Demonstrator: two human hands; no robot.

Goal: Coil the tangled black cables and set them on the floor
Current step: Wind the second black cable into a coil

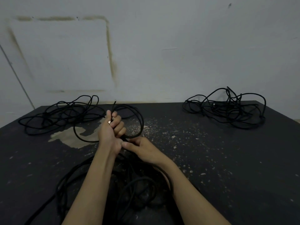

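I see the black cable (139,125) looped above the dark floor (211,151), gripped in my left hand (112,127). My right hand (142,148) seems to pinch it just below. Two tangled piles (61,114) (227,108) lie beyond, by the wall (162,54).

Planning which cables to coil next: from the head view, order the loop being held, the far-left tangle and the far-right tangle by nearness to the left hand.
1. Held loop: gripped in the left hand, hanging to its right.
2. Far-left tangle: on the dark floor, just left of that hand.
3. Far-right tangle: by the wall, across the floor, clearly farthest.
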